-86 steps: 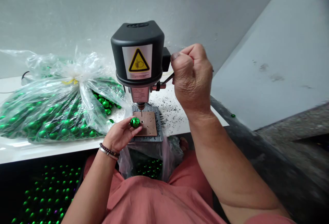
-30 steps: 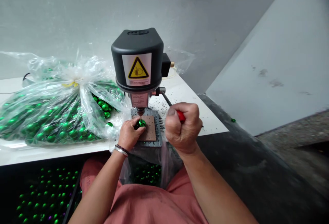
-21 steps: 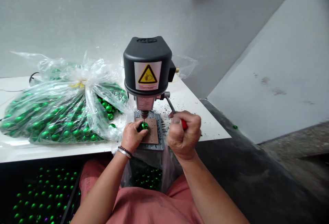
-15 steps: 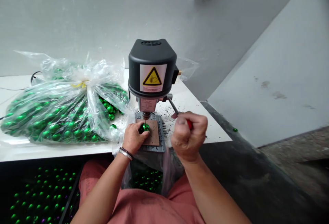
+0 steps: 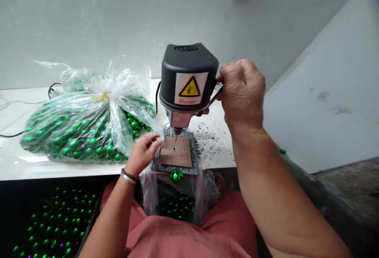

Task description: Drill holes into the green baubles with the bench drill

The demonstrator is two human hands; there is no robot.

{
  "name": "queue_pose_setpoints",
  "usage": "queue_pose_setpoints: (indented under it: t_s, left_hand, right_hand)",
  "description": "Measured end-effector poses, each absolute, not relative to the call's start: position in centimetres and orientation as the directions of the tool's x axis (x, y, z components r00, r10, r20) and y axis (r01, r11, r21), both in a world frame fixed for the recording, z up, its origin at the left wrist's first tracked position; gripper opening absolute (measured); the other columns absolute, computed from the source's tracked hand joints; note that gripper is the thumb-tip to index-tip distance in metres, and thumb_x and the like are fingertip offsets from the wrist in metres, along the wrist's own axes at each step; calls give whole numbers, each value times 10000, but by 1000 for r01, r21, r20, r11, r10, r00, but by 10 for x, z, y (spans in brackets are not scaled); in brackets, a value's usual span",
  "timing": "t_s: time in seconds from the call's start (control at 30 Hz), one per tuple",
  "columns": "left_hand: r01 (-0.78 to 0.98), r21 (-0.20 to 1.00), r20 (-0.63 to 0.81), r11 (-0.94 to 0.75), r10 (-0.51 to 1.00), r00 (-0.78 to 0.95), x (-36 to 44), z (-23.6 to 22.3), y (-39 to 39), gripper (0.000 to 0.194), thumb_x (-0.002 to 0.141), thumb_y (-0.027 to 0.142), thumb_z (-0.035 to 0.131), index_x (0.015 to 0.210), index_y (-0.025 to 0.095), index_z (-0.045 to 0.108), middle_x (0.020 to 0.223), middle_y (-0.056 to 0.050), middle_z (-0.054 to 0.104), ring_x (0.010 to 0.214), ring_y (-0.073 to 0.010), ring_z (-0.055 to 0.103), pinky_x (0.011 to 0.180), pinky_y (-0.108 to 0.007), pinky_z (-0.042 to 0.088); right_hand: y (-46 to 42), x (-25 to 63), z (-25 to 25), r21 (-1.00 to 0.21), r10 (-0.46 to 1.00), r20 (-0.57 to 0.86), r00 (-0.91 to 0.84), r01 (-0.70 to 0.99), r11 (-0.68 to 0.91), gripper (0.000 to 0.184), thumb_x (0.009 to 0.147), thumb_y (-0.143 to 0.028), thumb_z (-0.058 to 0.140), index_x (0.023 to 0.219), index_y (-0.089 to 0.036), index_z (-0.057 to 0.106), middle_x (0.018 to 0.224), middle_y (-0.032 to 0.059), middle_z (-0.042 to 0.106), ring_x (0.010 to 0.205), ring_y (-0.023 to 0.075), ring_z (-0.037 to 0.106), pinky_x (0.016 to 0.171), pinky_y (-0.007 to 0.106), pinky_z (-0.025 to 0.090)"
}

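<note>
My right hand (image 5: 244, 92) is raised beside the head of a small drill press (image 5: 189, 68), its fingers wrapped round the feed lever (image 5: 215, 97). The bit (image 5: 177, 137) is up, above a brown board (image 5: 182, 156) with a small hole, set on the grey base (image 5: 194, 159). Left of the board is my left hand (image 5: 143, 153), fingers stretched out and holding nothing. A shiny green ball (image 5: 177, 175) is at the front edge of the base, over an open plastic bag (image 5: 149, 187) with several green balls inside.
A tied clear bag (image 5: 118, 128) full of green balls lies on the white table (image 5: 17, 171) at left. Dark shavings (image 5: 210, 139) are scattered right of the base. A dark bin with green balls (image 5: 59, 218) stands below left. One ball (image 5: 282, 152) lies by the wall.
My right hand has swung the lever up and the bit has risen. My left hand has let go of the green ball and drawn left; the ball has moved to the base's front edge.
</note>
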State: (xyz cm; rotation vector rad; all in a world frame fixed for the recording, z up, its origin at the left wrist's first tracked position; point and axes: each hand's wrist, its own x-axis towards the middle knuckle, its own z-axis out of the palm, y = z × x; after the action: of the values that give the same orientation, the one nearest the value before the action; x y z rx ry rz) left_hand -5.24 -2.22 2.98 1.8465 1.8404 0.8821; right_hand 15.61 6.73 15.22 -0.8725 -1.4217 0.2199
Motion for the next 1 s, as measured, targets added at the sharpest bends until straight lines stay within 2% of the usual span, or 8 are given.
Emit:
queue_pose_setpoints:
  t_s: [0.07, 0.17, 0.3, 0.47, 0.67, 0.8, 0.9, 1.0]
  left_hand:
    - [888, 451, 180, 88, 966, -187, -67, 25, -8, 356, 840, 242, 393, 1099, 120, 605, 1075, -137, 631, 1013, -215, 568, 886, -320, 425]
    - [978, 94, -5, 186, 982, -186, -82, 20, 2, 361, 780, 153, 403, 1061, 112, 626, 1030, -171, 636, 1001, -264, 581, 879, -371, 424]
    - [989, -86, -95, 124, 987, -132, -87, 21, -4, 371, 777, 228, 435, 1097, 149, 604, 1018, -159, 644, 978, -284, 593, 849, -392, 434]
    - [1000, -7, -239, 1, 971, -3, -87, 18, -2, 410, 773, 243, 421, 1140, 177, 592, 1028, -157, 650, 942, -274, 614, 843, -395, 439]
    - [987, 155, -238, 46, 971, -8, -86, 0, 16, 503, 584, 125, 581, 1080, 192, 628, 1009, -121, 639, 989, -242, 578, 850, -310, 445]
    - [972, 168, -121, 167, 982, -148, -81, -9, 18, 564, 651, 116, 530, 1214, 130, 526, 1085, -153, 575, 1082, -243, 517, 916, -335, 414]
    - [915, 298, 86, 271, 947, -309, -77, -14, 14, 514, 748, 171, 473, 1259, 115, 466, 1122, -163, 542, 1092, -241, 504, 952, -364, 395]
    - [901, 380, 162, 209, 944, -287, -74, -17, 11, 511, 783, 247, 470, 1265, 78, 434, 1118, -173, 546, 1069, -254, 512, 944, -376, 406]
  right_hand:
    - [64, 154, 153, -717, 674, 693, 257, 350, 604, 223, 833, -282, 444, 635, -177, 446, 583, -42, 370, 527, 62, 363, 475, 196, 349]
    - [60, 153, 157, -743, 704, 664, 252, 335, 580, 227, 831, -302, 450, 644, -175, 442, 580, -41, 359, 541, 66, 371, 494, 202, 362]
    - [60, 154, 156, -741, 712, 664, 229, 324, 587, 245, 841, -329, 445, 651, -176, 421, 589, -40, 345, 545, 61, 373, 511, 203, 374]
    - [60, 156, 153, -719, 694, 689, 209, 320, 617, 271, 848, -371, 440, 658, -183, 397, 601, -30, 361, 555, 68, 383, 504, 202, 364]
    - [56, 156, 153, -717, 698, 690, 190, 309, 625, 273, 853, -387, 439, 667, -190, 398, 590, -26, 373, 562, 84, 400, 525, 219, 379]
    - [52, 155, 153, -710, 690, 698, 190, 303, 635, 277, 856, -396, 428, 673, -190, 400, 584, -27, 369, 551, 82, 399, 517, 217, 377]
    - [50, 155, 152, -706, 684, 702, 197, 312, 635, 270, 860, -390, 423, 679, -191, 401, 588, -27, 367, 550, 80, 403, 519, 218, 379]
    - [48, 155, 152, -691, 669, 719, 192, 307, 655, 258, 860, -387, 423, 693, -191, 412, 592, -27, 376, 559, 80, 411, 522, 216, 380]
